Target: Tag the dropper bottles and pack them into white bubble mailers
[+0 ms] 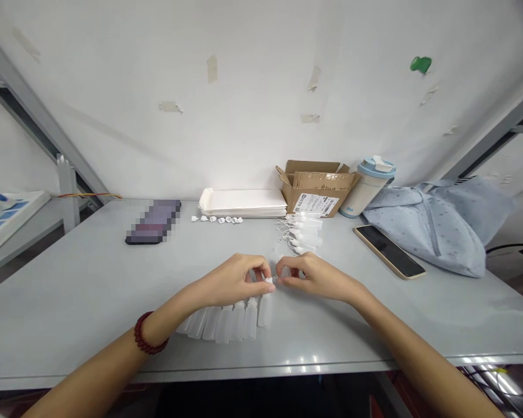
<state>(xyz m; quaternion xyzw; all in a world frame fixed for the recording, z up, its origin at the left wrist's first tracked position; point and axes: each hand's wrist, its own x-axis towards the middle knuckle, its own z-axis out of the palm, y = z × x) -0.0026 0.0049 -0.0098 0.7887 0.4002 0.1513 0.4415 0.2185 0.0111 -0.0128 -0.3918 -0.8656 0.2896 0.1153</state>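
Your slim, frosted, translucent plastic bottle (pixel 265 313) lies just below your fingertips, its neck end toward the wall. It should be light and soft-walled, apt to dent if squeezed hard and to slide on the smooth grey tabletop (pixel 113 284); the shoulder near the neck is probably the firmest hold. Your left hand (pixel 233 280) pinches a small white plastic cap (pixel 269 280) at that end; you cannot tell whether it is seated. The cap is likely stiff but tiny, best held by its sides. Your right hand (pixel 316 277) has thumb and forefinger drawn close just beside it; what they grip, if anything, is too small to tell.

To the left, a fanned row of matching translucent bottles (pixel 224 325) lies side by side. Farther back you have loose, thimble-shaped white caps (pixel 221 220) and a cluster of white-topped bottles with thin strings (pixel 305 235). Behind them sit a flat, smooth white stack (pixel 246 200) and an open brown corrugated cardboard box (pixel 325 181).
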